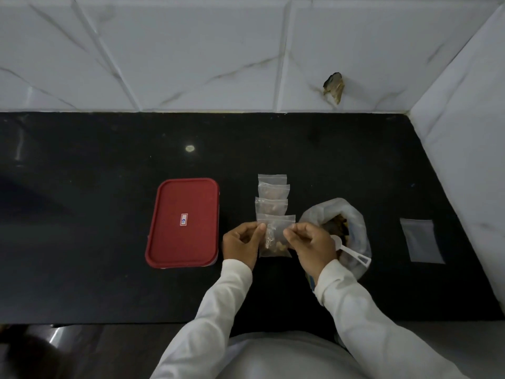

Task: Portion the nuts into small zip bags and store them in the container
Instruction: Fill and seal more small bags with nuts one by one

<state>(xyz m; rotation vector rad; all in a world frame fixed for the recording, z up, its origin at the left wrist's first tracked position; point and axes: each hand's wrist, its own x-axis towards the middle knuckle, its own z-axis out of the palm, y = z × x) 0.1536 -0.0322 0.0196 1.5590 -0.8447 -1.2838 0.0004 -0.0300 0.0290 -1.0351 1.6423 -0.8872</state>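
Observation:
A small clear zip bag (275,242) with nuts in its bottom is held upright between my hands. My left hand (241,246) pinches its left top edge and my right hand (311,246) pinches the right top edge. Behind it lie three small zip bags (272,199) in an overlapping row, at least two holding nuts. To the right stands an open plastic bag of nuts (344,222) with a white scoop (351,253) resting in it. The container with a red lid (183,222) sits shut on the left.
A flat empty zip bag (420,240) lies at the right on the black counter (95,165). White tiled walls (218,50) close off the back and the right side. The counter's front edge runs just below my forearms.

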